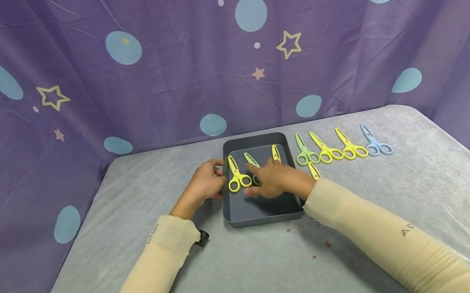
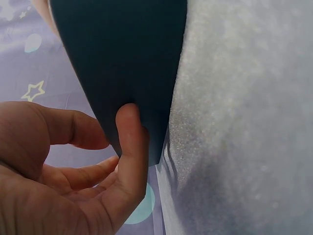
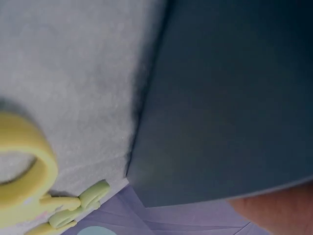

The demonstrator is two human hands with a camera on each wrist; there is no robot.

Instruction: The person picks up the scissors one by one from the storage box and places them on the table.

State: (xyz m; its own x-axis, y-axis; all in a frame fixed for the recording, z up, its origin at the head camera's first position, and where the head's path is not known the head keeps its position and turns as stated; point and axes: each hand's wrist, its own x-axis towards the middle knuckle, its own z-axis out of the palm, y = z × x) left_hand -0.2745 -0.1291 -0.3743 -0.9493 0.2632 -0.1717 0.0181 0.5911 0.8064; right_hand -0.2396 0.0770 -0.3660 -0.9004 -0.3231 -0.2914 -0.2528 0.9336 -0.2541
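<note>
"Cloth point(image 1: 97, 273), pale grey, runs under everything we see, with a purple curtain point(image 1: 172, 105) behind. What do we find at the left?"

"We see the left hand point(image 1: 207, 179), fingers bent, gripping the left wall of the dark grey tray point(image 1: 266, 219). From the left wrist we make out one fingertip point(image 2: 129, 115) against the wall's outer face."

"And inside the tray, going right?"

"First we meet yellow scissors point(image 1: 236, 171) lying by the left wall, tips away from us. Next come green scissors point(image 1: 251, 159), their handles partly covered by the right hand point(image 1: 272, 180)."

"Does that hand have hold of them?"

"We cannot tell; its forefinger and thumb stand apart, a bit of handle showing between. Beyond it, near the tray's right wall, a second yellow pair point(image 1: 275, 152) shows only its blades to us."

"What do we have outside the tray?"

"We count five on the cloth: a green pair point(image 1: 305, 152) just beside the tray; a half-hidden yellow pair point(image 1: 314, 170), nearer us, behind the right sleeve point(image 1: 380, 231); a whole yellow pair point(image 1: 319, 144); another whole yellow pair point(image 1: 344, 140); and, farthest right, a blue pair point(image 1: 368, 136)."
</note>
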